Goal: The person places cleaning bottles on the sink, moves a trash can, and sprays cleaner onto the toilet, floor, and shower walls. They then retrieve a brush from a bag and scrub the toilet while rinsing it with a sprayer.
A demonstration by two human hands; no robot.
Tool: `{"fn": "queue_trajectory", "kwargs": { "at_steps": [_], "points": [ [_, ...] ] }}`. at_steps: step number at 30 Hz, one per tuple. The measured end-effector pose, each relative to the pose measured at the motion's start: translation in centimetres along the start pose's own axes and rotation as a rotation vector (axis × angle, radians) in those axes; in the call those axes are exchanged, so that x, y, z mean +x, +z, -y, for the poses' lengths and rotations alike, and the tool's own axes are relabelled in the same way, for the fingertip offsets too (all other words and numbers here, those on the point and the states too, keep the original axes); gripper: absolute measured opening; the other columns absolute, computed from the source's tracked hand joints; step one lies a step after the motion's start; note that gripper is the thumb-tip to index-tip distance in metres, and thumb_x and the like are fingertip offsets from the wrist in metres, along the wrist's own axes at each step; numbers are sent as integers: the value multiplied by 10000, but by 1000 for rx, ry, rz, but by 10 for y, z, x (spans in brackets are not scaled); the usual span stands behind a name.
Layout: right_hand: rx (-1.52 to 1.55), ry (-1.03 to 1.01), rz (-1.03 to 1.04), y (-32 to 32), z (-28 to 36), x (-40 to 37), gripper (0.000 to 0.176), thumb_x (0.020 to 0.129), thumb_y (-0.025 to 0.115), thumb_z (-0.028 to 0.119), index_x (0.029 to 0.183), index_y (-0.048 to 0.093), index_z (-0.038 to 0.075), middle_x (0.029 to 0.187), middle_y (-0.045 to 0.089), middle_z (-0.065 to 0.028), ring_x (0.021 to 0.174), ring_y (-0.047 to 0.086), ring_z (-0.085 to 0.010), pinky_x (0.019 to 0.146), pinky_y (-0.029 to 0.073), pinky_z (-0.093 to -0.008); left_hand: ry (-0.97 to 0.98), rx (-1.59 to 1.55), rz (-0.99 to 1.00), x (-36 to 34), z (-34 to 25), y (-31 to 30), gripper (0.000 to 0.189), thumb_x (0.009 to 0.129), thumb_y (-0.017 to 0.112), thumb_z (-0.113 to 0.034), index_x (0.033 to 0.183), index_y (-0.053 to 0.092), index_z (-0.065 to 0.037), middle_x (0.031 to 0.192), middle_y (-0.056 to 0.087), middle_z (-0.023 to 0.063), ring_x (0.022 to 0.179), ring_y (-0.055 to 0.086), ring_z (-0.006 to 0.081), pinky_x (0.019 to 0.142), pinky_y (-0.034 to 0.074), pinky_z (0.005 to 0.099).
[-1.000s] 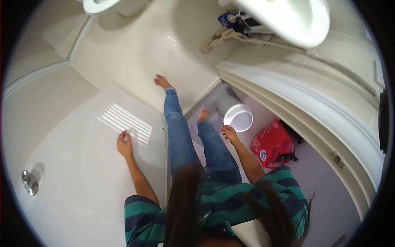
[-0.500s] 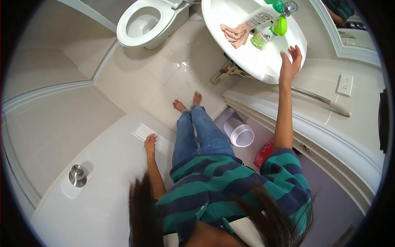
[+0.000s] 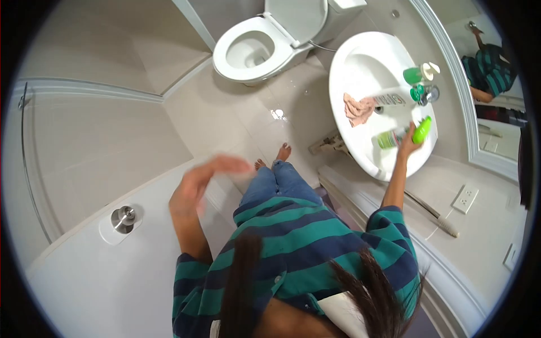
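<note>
My right hand [image 3: 409, 144] is closed around the neck of a clear spray bottle [image 3: 390, 138] with a bright green trigger head. The bottle lies tilted in the white sink [image 3: 341, 132], its base toward the basin's middle. Next to it are a crumpled pink cloth [image 3: 359, 110] and a white bottle [image 3: 390, 100] with a green cap, lying near the tap [image 3: 430, 94]. My left hand [image 3: 200, 183] is raised over the tub side, blurred by motion. Its fingers are stretched out, and nothing shows in them.
A green pump dispenser [image 3: 418, 74] stands on the sink's back rim, below the mirror. The toilet [image 3: 225, 70] has its lid up. On the left is a white bathtub [image 3: 79, 281] with a metal knob [image 3: 124, 218]. A long-handled brush [image 3: 433, 212] lies by the wall outlet [image 3: 466, 198].
My right hand has gone from open above the sink rim to gripping the green-headed spray bottle. My left hand has risen and swung inward. The view has shifted, showing more of the sink and toilet.
</note>
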State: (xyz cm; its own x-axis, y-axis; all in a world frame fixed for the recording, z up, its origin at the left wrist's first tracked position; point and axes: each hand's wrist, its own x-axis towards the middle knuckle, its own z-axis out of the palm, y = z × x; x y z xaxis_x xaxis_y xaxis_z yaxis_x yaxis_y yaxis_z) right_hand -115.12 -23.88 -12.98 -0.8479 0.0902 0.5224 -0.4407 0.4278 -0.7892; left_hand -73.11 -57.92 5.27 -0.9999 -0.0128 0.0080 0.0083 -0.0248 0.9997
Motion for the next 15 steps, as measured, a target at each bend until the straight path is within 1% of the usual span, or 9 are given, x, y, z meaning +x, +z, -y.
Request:
{"fn": "queue_trajectory", "kwargs": {
  "at_steps": [1, 2, 4, 7, 8, 10, 11, 13, 15],
  "points": [
    [57, -30, 23, -11, 44, -1, 275, 774, 682, 106, 989, 561, -16, 955, 603, -85, 716, 544, -111, 666, 461, -261, 223, 126, 597, 16, -36, -4, 559, 740, 585, -491, 1084, 566, -50, 1148, 533, 128, 992, 544, 247, 832, 410, 366],
    [108, -58, 41, -23, 90, -3, 313, 776, 672, 84, 1044, 541, -15, 1015, 596, -95, 725, 551, -114, 676, 465, -260, 382, 114, 1031, 32, -71, -9, 603, 707, 600, -541, 1090, 572, -76, 1171, 515, 132, 1006, 541, 265, 832, 409, 387],
    [120, -61, 222, -38, 166, -1, 361, 768, 668, 55, 1091, 516, 0, 1054, 579, -101, 750, 555, -119, 694, 469, -259, 501, 111, 730, -3, -120, 5, 517, 756, 600, -442, 1163, 559, -127, 1183, 535, 112, 1031, 547, 258, 849, 403, 394],
    [185, -131, 536, -10, 232, -9, 369, 748, 666, 21, 1089, 523, 16, 1041, 582, -97, 761, 559, -128, 690, 470, -256, 656, 645, 644, -47, -164, -9, 431, 829, 548, -330, 1218, 535, -146, 1177, 567, 78, 1060, 545, 219, 896, 373, 376],
    [209, -161, 649, 3, 242, -16, 361, 741, 666, 11, 1076, 532, 21, 1025, 588, -93, 760, 560, -130, 684, 470, -254, 849, 607, 734, -81, -169, -14, 400, 837, 545, -311, 1203, 547, -151, 1155, 581, 66, 1056, 547, 205, 915, 355, 368],
    [208, 193, 794, 40, 220, -50, 339, 726, 667, 29, 1045, 551, 20, 975, 595, -72, 766, 552, -128, 696, 460, -269, 1174, 478, 789, -132, -164, -30, 362, 845, 547, -289, 1183, 563, -161, 1119, 603, 49, 1049, 550, 186, 945, 326, 359],
    [219, 77, 843, 77, 193, -69, 323, 724, 670, 63, 1027, 564, 22, 915, 600, -52, 780, 551, -128, 717, 446, -288, 1303, 403, 748, -143, -158, -40, 354, 844, 553, -286, 1177, 568, -164, 1105, 611, 43, 1046, 551, 181, 957, 315, 358],
    [320, 215, 933, 149, 198, -108, 320, 680, 675, 58, 987, 590, 33, 838, 607, -46, 752, 557, -146, 691, 442, -303, 1400, 208, 442, -137, -139, -78, 385, 825, 580, -313, 1181, 562, -166, 1092, 613, 46, 1042, 549, 190, 965, 308, 371],
    [209, 296, 1038, 218, 201, -141, 376, 633, 682, 89, 994, 595, 32, 827, 624, -121, 732, 589, -207, 686, 462, -330, 1462, -8, 132, -119, -115, -126, 420, 807, 608, -340, 1186, 556, -169, 1079, 616, 49, 1039, 548, 199, 973, 300, 383]
  ]
}}
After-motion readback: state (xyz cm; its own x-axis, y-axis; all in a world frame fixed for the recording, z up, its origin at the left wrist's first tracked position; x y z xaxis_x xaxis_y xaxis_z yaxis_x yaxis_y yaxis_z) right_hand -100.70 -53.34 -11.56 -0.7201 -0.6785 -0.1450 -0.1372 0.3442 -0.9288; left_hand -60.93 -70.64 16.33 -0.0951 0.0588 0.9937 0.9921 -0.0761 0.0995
